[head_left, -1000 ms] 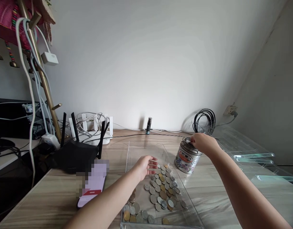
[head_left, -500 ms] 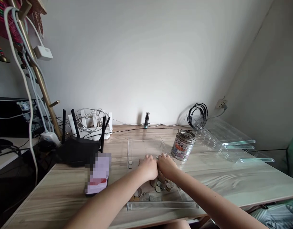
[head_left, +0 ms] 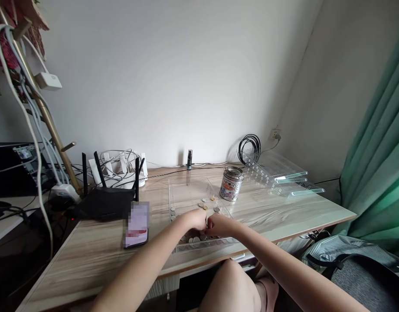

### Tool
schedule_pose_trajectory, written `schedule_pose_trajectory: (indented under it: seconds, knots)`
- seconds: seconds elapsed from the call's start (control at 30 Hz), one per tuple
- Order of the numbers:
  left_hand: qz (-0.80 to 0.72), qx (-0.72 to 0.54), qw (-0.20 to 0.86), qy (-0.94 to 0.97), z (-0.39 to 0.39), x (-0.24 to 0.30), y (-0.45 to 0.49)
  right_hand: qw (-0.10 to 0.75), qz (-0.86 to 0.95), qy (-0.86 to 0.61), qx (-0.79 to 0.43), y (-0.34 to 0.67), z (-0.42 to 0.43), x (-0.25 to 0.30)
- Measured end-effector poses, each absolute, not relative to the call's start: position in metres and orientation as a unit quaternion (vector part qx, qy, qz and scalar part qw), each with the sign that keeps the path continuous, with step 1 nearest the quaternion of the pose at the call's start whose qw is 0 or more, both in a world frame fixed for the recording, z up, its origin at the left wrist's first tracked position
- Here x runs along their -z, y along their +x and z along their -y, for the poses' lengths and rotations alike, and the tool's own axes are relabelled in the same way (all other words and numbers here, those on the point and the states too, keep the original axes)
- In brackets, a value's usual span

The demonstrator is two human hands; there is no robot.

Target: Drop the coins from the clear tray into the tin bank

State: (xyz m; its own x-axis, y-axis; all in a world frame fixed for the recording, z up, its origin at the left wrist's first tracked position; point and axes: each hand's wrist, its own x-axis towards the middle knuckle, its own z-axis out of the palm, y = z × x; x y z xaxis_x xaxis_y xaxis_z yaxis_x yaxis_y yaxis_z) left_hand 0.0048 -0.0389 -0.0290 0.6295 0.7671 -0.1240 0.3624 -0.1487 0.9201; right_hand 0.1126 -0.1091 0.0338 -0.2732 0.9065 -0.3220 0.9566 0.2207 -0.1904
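On clear tray [head_left: 189, 192], loose coins [head_left: 204, 206] (silver, brass), flat, scattered

Both arms are uncovered. The left forearm [head_left: 147, 264] and the right forearm [head_left: 284, 273] show bare from the lower edge of the view up to the wrists, slim and smooth, narrowing toward the hands. The left hand [head_left: 196, 219] and the right hand [head_left: 219, 225] are bare as well. Below the front edge of the bench [head_left: 284, 223] a rounded, bare knee [head_left: 232, 281] shows.
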Motion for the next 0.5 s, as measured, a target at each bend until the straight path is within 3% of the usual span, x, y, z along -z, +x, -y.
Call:
schedule_pose_trajectory:
  seconds: [0.5]
  knots:
    - [-0.521,-0.122,0.474,0.699,0.075,-0.001,-0.026,0.039,-0.746,0.621,0.24,0.076,0.117,-0.028]
